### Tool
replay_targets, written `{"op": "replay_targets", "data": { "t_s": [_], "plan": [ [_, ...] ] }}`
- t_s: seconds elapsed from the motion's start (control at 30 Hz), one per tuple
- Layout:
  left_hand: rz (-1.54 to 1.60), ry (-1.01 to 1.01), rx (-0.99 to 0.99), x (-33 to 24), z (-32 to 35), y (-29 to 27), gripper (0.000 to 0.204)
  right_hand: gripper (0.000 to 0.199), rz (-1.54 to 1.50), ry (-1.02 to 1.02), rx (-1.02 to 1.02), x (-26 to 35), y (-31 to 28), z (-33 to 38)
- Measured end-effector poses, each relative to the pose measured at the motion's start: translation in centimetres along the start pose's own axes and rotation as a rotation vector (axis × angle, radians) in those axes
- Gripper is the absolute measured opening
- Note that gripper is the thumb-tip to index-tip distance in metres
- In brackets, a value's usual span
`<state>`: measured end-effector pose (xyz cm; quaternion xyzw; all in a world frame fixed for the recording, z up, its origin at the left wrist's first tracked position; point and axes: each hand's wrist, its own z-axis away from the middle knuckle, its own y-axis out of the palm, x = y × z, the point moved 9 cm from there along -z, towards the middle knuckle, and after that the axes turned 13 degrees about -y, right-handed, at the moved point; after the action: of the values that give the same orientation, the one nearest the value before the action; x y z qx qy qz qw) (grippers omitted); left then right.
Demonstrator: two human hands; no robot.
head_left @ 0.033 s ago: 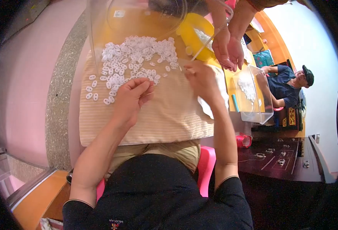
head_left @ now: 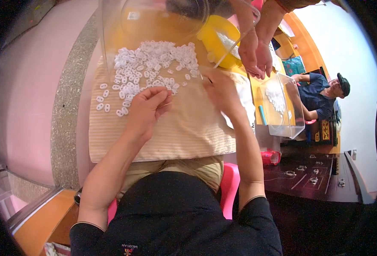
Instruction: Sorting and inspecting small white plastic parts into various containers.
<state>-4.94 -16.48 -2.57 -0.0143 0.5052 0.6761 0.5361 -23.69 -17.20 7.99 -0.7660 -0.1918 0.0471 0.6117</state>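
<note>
The small white pieces (head_left: 154,57) lie in a big loose heap on the striped cloth (head_left: 188,138). A few sit apart at the heap's left side. Each is a little oval, and the nearer ovals show 2 holes.

They look like hard plastic, so I think each piece is very light and stiff. It likely won't bend or break in a soft pinch. The smooth sides may be slippery — squeeze too hard on a round end and it could pop away. The best hold is with 1 thumb and 1 finger on the 2 long sides, so the holes stay free. The loose ovals look easiest to pick up, because they have room around them.

The left hand (head_left: 149,104) is just beside the near end of the heap. Its thumb and pointer finger meet in a pinch — I can't tell what, if anything, is between them. The right hand (head_left: 222,91) is over the cloth's right side, apart from the heap. It is blurry, so I can't tell how wide its fingers are or what they hold.

Past it are another person's hands (head_left: 257,55), near a yellow bowl (head_left: 220,25).
</note>
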Motion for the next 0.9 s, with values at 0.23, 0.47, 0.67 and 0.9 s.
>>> {"op": "replay_targets", "data": {
  "t_s": [0.23,0.47,0.67,0.9],
  "plan": [
    [-0.009,0.017,-0.006,-0.3,-0.1,-0.2,0.012,0.029,0.333,-0.049,0.103,0.6,4.9,-0.7],
    [0.001,0.005,0.011,-0.5,0.2,0.2,0.011,0.014,0.370,-0.097,0.078,-0.2,6.1,-2.0],
    [0.008,0.032,0.048,-0.3,0.0,-0.1,0.014,0.008,0.352,-0.072,0.060,-0.1,6.0,-2.0],
    [0.031,0.028,0.053,-0.3,0.1,0.3,0.014,0.011,0.174,-0.014,-0.114,-0.7,4.9,-0.7]
  ]
}}
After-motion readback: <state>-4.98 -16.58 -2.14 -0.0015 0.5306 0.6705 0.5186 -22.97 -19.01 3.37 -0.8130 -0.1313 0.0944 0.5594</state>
